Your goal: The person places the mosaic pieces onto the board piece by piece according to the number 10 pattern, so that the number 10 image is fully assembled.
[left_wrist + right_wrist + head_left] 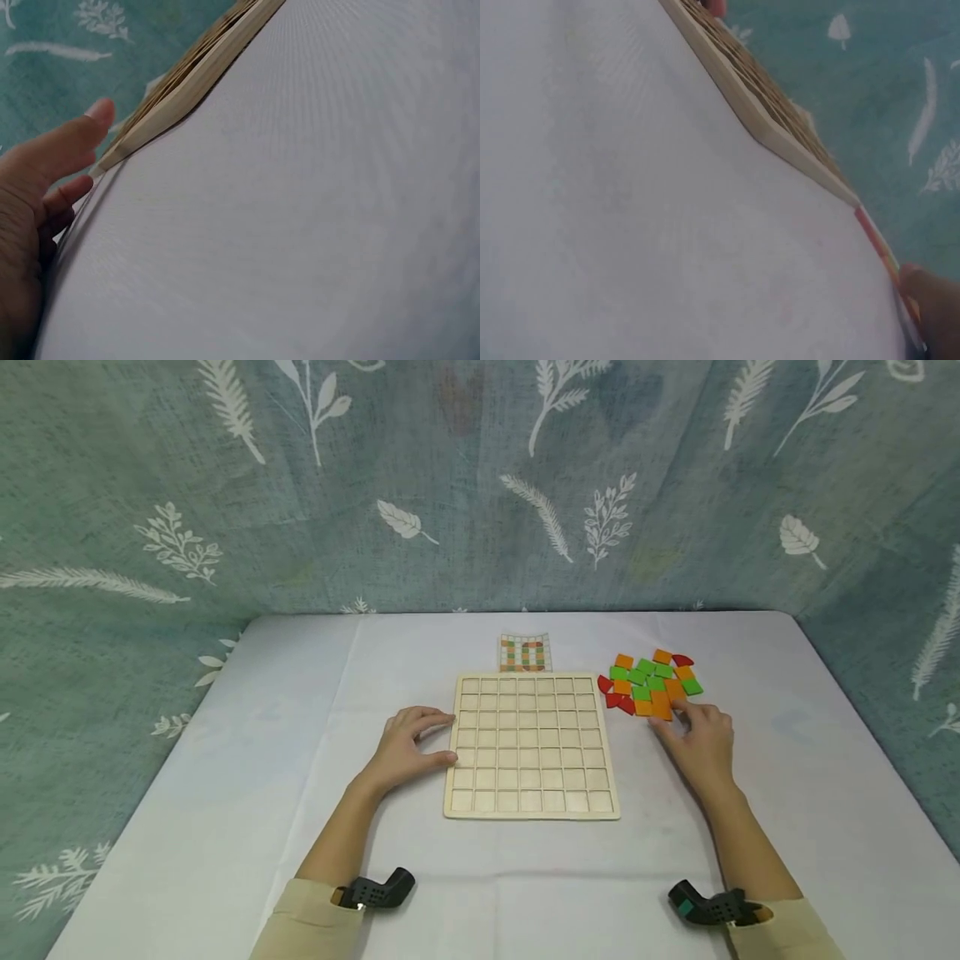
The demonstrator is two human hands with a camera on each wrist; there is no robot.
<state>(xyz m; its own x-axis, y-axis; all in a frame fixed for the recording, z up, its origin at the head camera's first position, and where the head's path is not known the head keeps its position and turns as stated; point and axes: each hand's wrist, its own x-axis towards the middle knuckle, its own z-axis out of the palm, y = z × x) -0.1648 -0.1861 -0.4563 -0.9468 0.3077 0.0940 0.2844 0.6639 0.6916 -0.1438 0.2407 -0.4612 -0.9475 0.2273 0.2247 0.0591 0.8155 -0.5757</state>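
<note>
A pale wooden grid board [532, 816] lies flat on the table. At its left edge rests my left hand [408, 747], with thumb and fingers spread apart and touching the rim; the left wrist view shows these fingers [71, 191] beside the board's edge [180, 101]. My right hand [701, 743] is at the near side of a cluster of flat tiles, its thumb and fingertips at the orange tiles [661, 700]. Green tiles [641, 692] and red curved tiles [613, 700] lie in the same cluster. In the right wrist view, the thumb partly hides the tiles [874, 234].
A small pattern card [524, 653] with coloured squares lies behind the board. White cloth covers the table [225, 793], and a green leaf-print curtain [465, 460] hangs at the back and sides. Each wrist bears a black camera [378, 891].
</note>
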